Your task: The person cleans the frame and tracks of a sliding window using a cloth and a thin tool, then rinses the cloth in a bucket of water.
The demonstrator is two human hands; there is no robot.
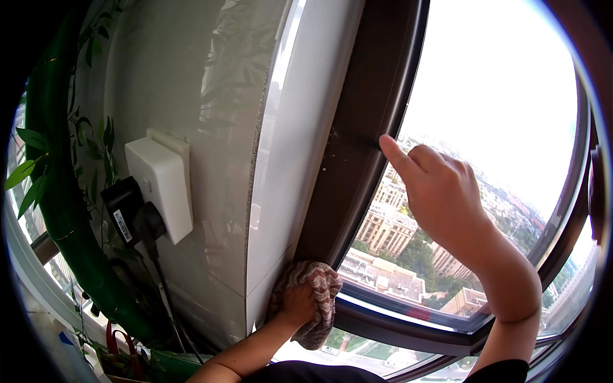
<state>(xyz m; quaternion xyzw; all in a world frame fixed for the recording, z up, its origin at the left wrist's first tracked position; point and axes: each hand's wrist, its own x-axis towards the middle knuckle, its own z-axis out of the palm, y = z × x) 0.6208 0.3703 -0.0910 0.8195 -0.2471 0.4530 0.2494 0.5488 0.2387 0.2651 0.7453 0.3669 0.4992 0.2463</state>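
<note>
My left hand (299,302) grips a bunched, brown-and-pink striped cloth (322,306). The cloth is pressed against the foot of a dark brown window frame (357,119), where the frame meets the white tiled wall edge. Higher up on the right, my right hand (438,191) is raised in front of the window glass (493,72). One of its digits is stretched out, the tip at the frame's inner edge; the others are curled and partly hidden. Nothing shows in this hand. Small pale specks mark the frame left of the fingertip.
On the tiled wall (225,158) at left is a white socket box (163,186) with a black adapter (122,210) and a black plug (149,222). A green artificial bamboo stem (62,230) with leaves curves along the left side. Buildings show far below through the glass.
</note>
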